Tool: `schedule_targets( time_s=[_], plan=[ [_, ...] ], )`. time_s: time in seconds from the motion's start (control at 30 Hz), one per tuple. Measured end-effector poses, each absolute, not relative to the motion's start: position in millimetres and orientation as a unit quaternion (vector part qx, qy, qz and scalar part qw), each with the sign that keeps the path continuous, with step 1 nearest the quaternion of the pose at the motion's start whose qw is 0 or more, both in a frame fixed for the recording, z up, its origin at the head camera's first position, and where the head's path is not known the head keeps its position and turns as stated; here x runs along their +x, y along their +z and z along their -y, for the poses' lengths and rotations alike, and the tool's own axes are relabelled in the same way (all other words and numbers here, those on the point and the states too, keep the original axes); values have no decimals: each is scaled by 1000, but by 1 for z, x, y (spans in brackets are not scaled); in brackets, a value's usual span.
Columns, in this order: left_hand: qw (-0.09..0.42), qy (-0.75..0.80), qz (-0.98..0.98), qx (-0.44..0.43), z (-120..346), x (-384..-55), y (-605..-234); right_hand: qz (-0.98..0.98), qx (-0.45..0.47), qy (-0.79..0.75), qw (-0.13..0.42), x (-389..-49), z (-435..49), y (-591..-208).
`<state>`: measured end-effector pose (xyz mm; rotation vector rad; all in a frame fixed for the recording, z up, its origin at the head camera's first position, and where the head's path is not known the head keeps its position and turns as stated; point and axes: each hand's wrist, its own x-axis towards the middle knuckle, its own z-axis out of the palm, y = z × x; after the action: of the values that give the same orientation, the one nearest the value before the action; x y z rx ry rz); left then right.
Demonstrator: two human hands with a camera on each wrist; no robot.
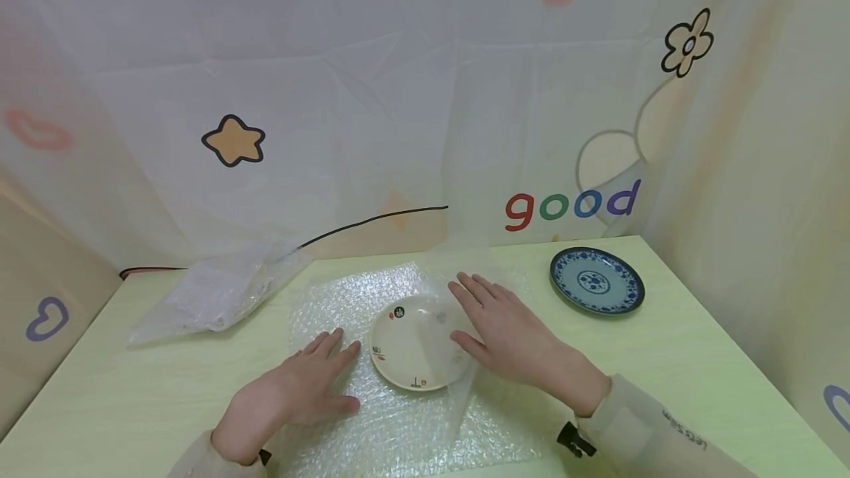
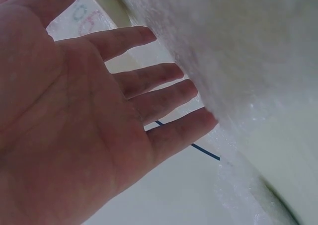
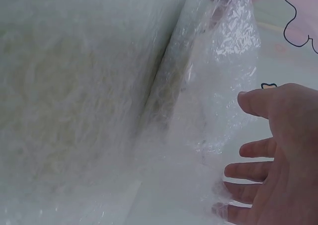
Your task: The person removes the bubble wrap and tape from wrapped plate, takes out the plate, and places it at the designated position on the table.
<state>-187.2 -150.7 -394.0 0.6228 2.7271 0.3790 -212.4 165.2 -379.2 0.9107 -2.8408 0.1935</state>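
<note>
A cream plate [image 1: 401, 349] with small dark and red markings lies on a sheet of clear bubble wrap [image 1: 332, 445]. A translucent flap [image 1: 457, 419] of wrap covers the plate's right part. My left hand [image 1: 299, 386], fingers spread, is at the wrap just left of the plate; in the left wrist view the fingertips of that hand [image 2: 94, 111] meet the bubble wrap [image 2: 228, 66]. Over the flap at the plate's right edge is my right hand [image 1: 505, 334], its fingers extended. The right wrist view shows this hand [image 3: 283, 160] with fingertips at the wrap [image 3: 218, 96], gripping nothing.
A blue-and-white patterned plate [image 1: 598, 282] sits at the back right of the pale green table [image 1: 697, 389]. Crumpled clear plastic wrap [image 1: 219, 293] lies at the back left. A printed curtain [image 1: 398, 109] hangs behind the table and along its sides.
</note>
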Motion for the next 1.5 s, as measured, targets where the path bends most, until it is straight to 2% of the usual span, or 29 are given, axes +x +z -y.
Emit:
schedule_targets(
  time_s=[0.7,1.5],
  plan=[
    [162,136,-953,218,151,-189,-394,949,272,146,66,-226,-182,-382],
    [160,136,-952,221,152,-189,-392,943,264,196,54,-222,-186,-380]
  ],
)
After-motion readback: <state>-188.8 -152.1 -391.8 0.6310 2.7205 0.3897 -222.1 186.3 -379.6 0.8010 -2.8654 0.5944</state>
